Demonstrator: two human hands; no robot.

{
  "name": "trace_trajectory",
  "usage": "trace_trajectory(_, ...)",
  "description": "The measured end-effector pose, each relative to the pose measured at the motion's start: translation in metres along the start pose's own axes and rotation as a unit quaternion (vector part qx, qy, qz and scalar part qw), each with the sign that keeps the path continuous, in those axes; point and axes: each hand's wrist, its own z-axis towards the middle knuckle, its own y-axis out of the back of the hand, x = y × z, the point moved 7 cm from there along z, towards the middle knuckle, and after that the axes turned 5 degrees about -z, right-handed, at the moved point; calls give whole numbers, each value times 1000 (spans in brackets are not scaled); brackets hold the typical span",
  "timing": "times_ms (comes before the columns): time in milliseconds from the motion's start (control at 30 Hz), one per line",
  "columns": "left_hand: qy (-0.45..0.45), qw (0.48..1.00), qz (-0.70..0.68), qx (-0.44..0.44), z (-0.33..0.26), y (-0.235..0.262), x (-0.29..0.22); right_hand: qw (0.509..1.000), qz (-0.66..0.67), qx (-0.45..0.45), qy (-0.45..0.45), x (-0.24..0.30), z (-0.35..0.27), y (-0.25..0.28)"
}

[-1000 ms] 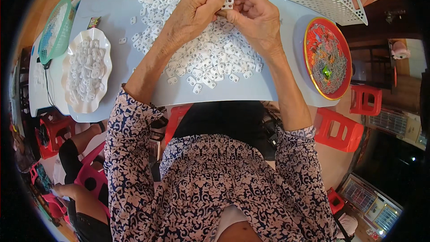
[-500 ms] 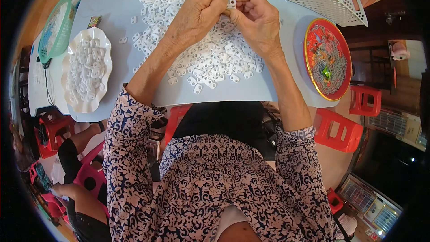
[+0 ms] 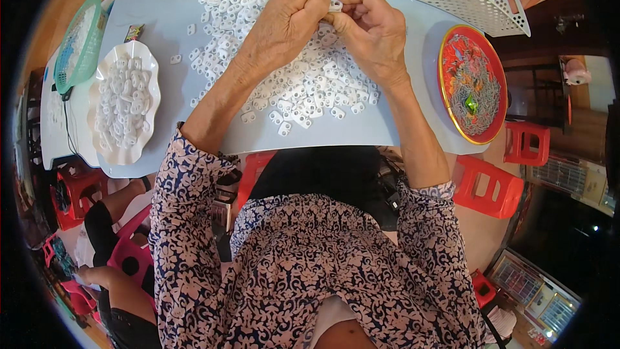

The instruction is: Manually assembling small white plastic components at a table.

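A small white plastic piece with holes (image 3: 335, 5) is pinched between my two hands, above a heap of similar white pieces (image 3: 303, 94) on the table. My left hand (image 3: 294, 19) is closed, its fingertips meeting those of the other hand at the piece. On the other side, my right hand (image 3: 369, 29) grips it between thumb and curled forefinger. Part of the piece is hidden behind the fingers. Whether a smaller part is held with it, I cannot make out.
A scalloped white dish (image 3: 152, 100) of white pieces stands left, by a green basket (image 3: 100, 26). At right are a red round tray (image 3: 447, 84) with small grey metal parts and a white perforated basket (image 3: 491, 16). Red stools (image 3: 489, 186) stand beyond the pale table (image 3: 290, 139). Another person's leg (image 3: 126, 284) shows lower left.
The white piece has tilted slightly between my fingers, so its face shows less. Both hands stay almost in the same place.
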Motion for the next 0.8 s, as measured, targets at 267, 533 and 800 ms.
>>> trace_trajectory(267, 5, 1000, -28, 7, 0, -1, 7, 997, 76, 14, -28, -4, 3, -1)
trace_trajectory(533, -15, 1000, -8, -8, 3, 7, 6, 989, 116, 26, -88, -9, 5, -2)
trace_trajectory(800, -30, 999, 34, 6, 3, 2, -5, 982, 160, 7, -101, -19, 5, 3)
